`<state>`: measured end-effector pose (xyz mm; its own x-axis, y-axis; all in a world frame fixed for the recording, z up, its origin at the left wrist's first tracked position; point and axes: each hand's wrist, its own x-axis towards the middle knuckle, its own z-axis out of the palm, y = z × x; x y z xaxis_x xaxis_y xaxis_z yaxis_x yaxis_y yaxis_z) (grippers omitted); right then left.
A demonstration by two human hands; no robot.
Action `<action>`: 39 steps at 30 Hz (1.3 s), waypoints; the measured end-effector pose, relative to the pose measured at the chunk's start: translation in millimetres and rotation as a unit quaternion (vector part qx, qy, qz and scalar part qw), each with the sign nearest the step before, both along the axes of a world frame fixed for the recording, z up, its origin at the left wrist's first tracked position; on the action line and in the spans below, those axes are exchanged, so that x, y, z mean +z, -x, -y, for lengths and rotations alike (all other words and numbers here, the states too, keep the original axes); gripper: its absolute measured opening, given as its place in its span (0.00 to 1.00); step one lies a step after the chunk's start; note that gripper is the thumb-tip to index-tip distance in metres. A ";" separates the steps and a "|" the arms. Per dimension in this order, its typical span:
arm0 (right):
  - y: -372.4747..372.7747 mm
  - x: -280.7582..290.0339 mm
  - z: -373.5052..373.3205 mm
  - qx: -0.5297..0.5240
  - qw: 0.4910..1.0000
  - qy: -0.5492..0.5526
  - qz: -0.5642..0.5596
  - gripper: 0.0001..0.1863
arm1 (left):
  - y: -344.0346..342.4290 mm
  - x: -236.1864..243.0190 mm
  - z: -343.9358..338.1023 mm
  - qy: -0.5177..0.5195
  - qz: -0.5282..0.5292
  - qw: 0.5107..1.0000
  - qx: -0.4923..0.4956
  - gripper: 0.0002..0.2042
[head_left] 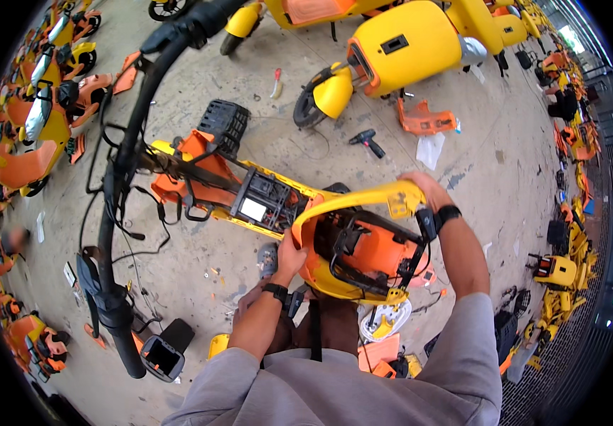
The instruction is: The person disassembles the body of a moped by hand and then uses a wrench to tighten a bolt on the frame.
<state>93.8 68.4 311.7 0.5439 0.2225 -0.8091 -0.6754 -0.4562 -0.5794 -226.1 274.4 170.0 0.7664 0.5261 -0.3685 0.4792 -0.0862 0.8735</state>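
A curved yellow body panel (358, 199) of a scooter is between my two hands, around the orange and black rear part of the vehicle. My left hand (289, 257) grips its front edge, fingers wrapped and partly hidden. At the far rear corner, my right hand (422, 187) is closed on the panel. Beneath lies an orange inner shell (374, 250) with a black metal frame. Ahead of my left hand, the scooter's opened floor section (267, 197) shows black boxes and wiring. The bare black handlebar (111, 206) rises on the left with loose cables.
A cordless drill (368, 143), an orange plastic part (426, 118) and a red-handled screwdriver (277, 82) lie on the concrete floor. A black basket (224, 125) sits beyond the scooter. Another yellow scooter (406, 46) stands farther off. A display unit (162, 356) hangs near the handlebar's lower end.
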 end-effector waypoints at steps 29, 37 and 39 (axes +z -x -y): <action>70.3 -113.3 122.4 0.093 0.895 0.231 0.370 0.27 | -201.5 62.2 28.9 -0.352 0.185 0.844 -0.359 0.13; 102.7 -104.6 90.2 0.248 0.778 0.370 0.444 0.26 | -240.1 36.5 37.2 -0.357 0.179 0.841 -0.365 0.09; 101.5 -100.1 89.7 0.249 0.778 0.362 0.449 0.25 | -222.8 45.7 21.7 -0.352 0.194 0.848 -0.344 0.11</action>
<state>-7.8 -21.3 211.6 0.9546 0.2484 -0.1643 0.2176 -0.9584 -0.1847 -3.3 252.7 215.7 0.9733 -0.1107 0.2012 -0.2082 -0.7952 0.5694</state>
